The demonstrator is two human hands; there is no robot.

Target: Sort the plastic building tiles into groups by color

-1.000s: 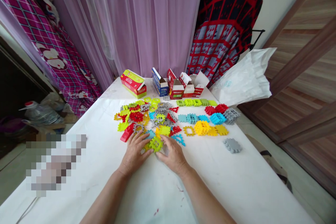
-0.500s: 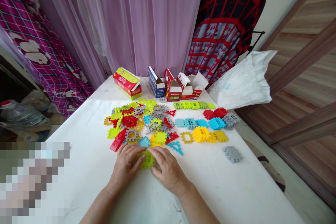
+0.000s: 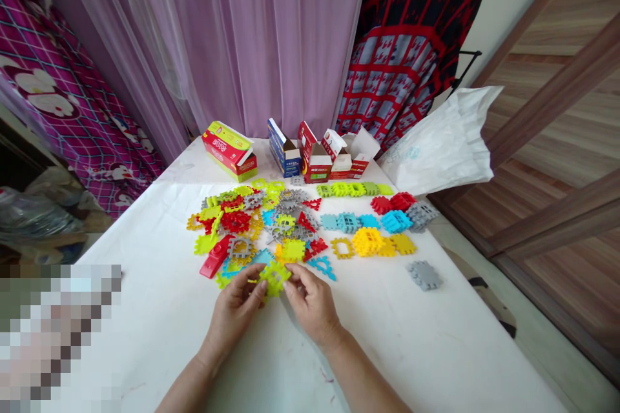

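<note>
Between my two hands is a lime-green interlocking plastic building piece (image 3: 275,279), square with notched edges and openings in its middle. My left hand (image 3: 242,300) pinches its left side between thumb and fingers. On the opposite edge, my right hand (image 3: 312,303) is closed with thumb and fingertips. Just beyond lies a mixed heap of building pieces (image 3: 236,222) in red, grey, green, yellow and blue. A red slab with round knobs (image 3: 216,258) rests at the heap's near left. A blue triangular piece (image 3: 322,266) lies beyond my right hand.
Sorted by colour on the right are rows of green pieces (image 3: 356,189), blue pieces (image 3: 347,222) and yellow pieces (image 3: 371,242). A grey stack (image 3: 424,275) stands near the right edge. Open cardboard boxes (image 3: 314,158) line the back, beside a white bag (image 3: 443,145).
Both hands have lifted the green piece and tilted it up from the table. More pieces show behind my left hand. The whole view has shifted slightly.
</note>
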